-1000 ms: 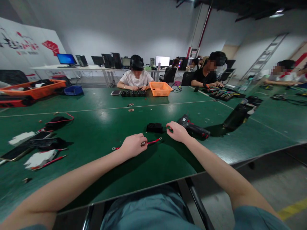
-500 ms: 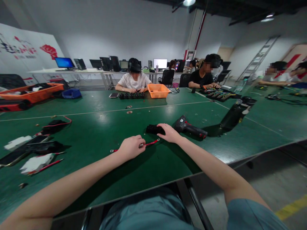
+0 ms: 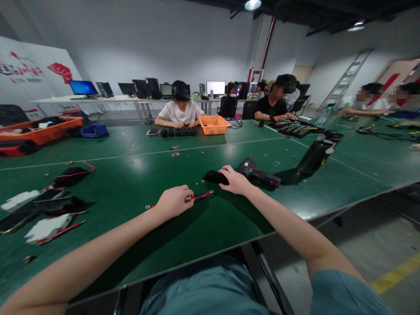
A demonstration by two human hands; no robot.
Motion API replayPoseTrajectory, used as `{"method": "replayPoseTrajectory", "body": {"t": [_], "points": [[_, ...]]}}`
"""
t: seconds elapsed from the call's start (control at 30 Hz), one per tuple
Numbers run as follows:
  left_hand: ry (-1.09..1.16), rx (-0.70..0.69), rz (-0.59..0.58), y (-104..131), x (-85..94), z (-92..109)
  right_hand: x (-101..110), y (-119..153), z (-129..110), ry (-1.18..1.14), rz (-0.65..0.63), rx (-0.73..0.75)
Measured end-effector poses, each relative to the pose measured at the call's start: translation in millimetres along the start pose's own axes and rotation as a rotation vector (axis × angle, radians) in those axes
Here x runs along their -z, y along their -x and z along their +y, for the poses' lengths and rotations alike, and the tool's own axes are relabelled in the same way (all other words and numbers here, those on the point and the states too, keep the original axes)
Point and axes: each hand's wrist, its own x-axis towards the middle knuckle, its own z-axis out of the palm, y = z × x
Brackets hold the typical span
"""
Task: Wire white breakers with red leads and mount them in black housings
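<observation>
My left hand (image 3: 174, 202) is closed over the middle of a red cable (image 3: 202, 196) with metal ring lugs at its ends, low over the green table. A small metallic piece (image 3: 188, 199) shows at its fingertips; what it is I cannot make out. My right hand (image 3: 234, 180) has its thumb and fingers around the right end of a black, ridged block (image 3: 215, 176) that rests on the table. Just beyond that hand lies a black cordless power driver (image 3: 260, 173), its handle pointing right.
White blocks (image 3: 49, 228) with red leads and a dark phone-like slab (image 3: 31, 210) lie at the left. A black cylinder (image 3: 315, 155) leans at the right. Across the green table (image 3: 138, 162), two people work near an orange basket (image 3: 213, 126). A blue tray (image 3: 94, 130) sits at the far left.
The black block has shifted slightly right relative to the red cable, along with my right hand. My left hand keeps its hold. The whole view has turned a little.
</observation>
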Motion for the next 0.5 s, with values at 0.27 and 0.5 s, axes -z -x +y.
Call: {"method": "replayPoseTrajectory", "body": {"t": [0.27, 0.5], "points": [[0.003, 0.005, 0.031, 1, -3.4, 1, 6, 0, 6, -0.091, 0.093, -0.063], [0.020, 0.002, 0.017, 1, -3.2, -1, -1, 0, 18, -0.205, 0.088, -0.084]]}}
